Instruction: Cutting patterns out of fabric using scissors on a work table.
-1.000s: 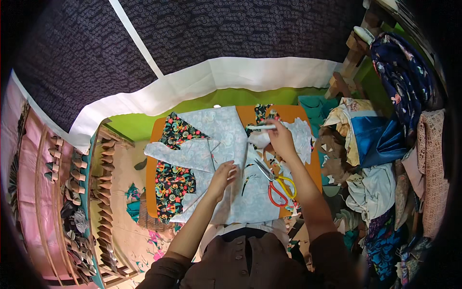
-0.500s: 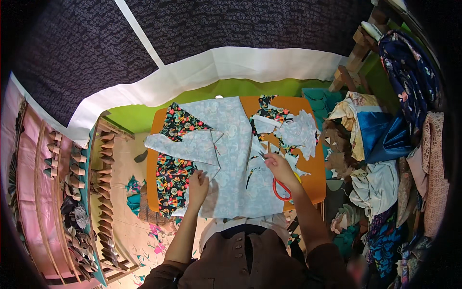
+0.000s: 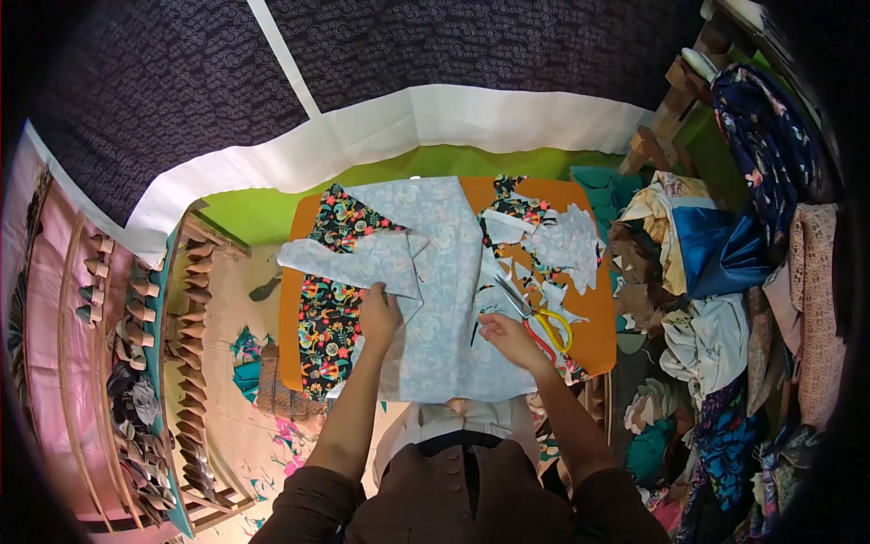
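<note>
A large piece of fabric (image 3: 435, 272) lies pale side up on an orange table. Its dark floral printed side (image 3: 331, 326) shows along the left. My left hand (image 3: 379, 315) pinches the fabric near a folded-back flap (image 3: 358, 258). At the fabric's right part, my right hand (image 3: 512, 340) has its fingers closed at a fold where a dark printed strip shows. Just beyond and right of that hand lie scissors (image 3: 550, 328) with red and yellow handles, apart from the fingers, blades pointing up and left. Fabric scraps (image 3: 562, 245) are heaped to their far right.
The orange table (image 3: 598, 335) shows bare at its right edge. Racks of wooden shoe forms (image 3: 190, 354) stand on the left. Piled cloths (image 3: 711, 340) and hanging fabric crowd the right. A dark patterned curtain (image 3: 471, 54) hangs behind. Scraps litter the floor.
My right hand has let go of the scissors, which now lie on the table, and has moved nearer and slightly left onto the fabric. My left hand has shifted up to the flap.
</note>
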### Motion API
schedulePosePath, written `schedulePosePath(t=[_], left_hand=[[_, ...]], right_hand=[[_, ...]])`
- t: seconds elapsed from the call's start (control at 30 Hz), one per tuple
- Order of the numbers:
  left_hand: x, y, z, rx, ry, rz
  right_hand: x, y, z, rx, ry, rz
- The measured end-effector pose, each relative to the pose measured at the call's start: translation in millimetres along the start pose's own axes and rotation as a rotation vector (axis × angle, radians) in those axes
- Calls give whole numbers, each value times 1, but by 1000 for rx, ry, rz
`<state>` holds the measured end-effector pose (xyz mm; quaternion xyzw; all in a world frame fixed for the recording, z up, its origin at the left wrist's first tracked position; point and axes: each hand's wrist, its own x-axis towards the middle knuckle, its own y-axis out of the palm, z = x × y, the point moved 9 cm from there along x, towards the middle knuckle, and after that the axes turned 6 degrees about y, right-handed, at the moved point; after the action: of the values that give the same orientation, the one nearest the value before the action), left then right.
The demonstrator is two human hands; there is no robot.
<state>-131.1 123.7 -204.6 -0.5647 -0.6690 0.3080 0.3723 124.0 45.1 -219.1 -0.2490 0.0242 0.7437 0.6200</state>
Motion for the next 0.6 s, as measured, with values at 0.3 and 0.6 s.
schedulePosePath(t=[0.3, 0.6], left_hand=[[-33, -48, -53, -571, 4, -103], [-90, -57, -100, -596, 142, 53]], right_hand=[[-19, 12, 10, 215, -43, 105], [-14, 35, 73, -1, -255, -166]])
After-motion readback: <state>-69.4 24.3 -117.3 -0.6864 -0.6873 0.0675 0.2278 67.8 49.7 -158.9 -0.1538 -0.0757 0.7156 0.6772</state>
